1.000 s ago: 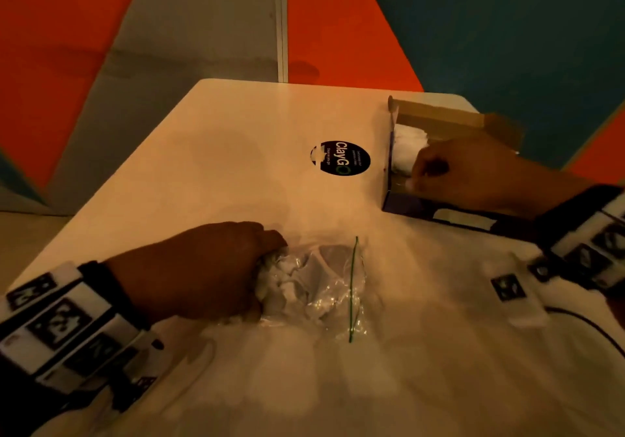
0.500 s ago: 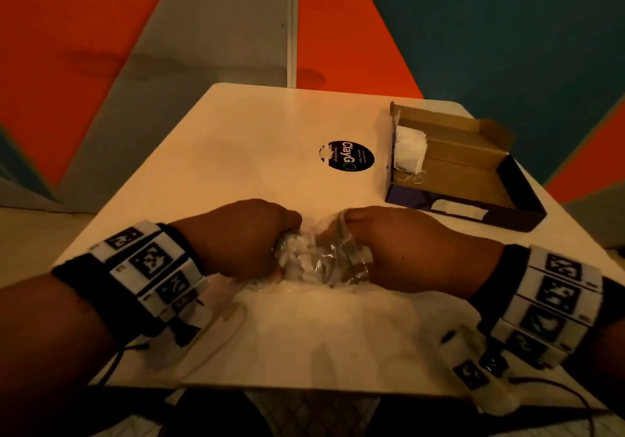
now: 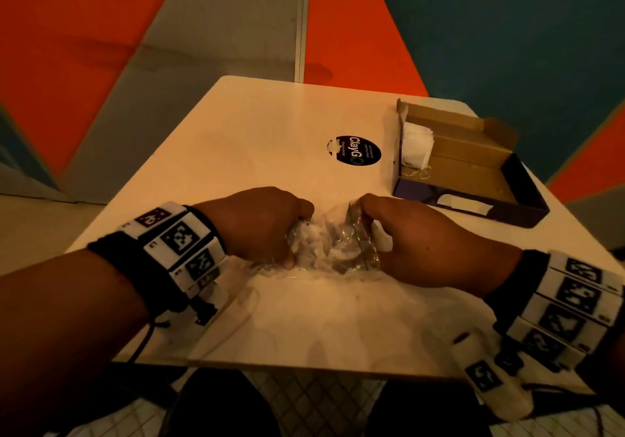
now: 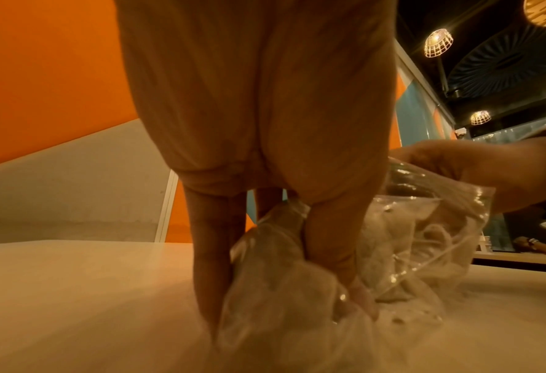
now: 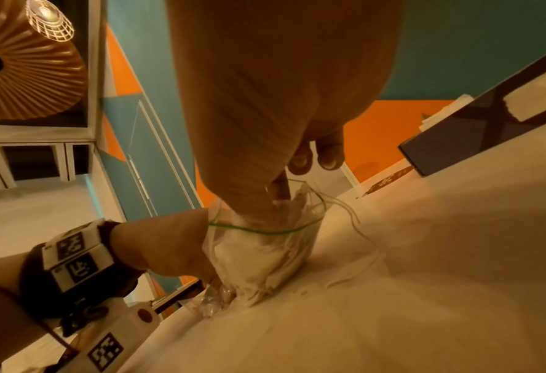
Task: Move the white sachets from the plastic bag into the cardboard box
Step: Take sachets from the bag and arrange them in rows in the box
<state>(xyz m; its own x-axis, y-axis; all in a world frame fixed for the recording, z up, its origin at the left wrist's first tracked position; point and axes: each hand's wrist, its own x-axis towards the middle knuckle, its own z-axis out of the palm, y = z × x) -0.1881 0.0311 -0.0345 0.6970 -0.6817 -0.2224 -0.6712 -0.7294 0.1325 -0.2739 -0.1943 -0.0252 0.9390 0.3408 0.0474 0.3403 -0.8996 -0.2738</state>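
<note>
Bare tabletop (image 3: 263,139) stretches open across the far left corner and along the left edge. Near the right edge stands the cardboard box (image 3: 473,173), its raised walls and far flap the only barrier; its open top is unblocked, with white sachets (image 3: 416,147) stacked against its left end. A flat round sticker (image 3: 354,150) lies between, no obstruction.

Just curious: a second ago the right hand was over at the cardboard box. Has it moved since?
Yes. The right hand has left the cardboard box and come back toward the person, to the plastic bag, its fingers now inside the bag's mouth.
</note>
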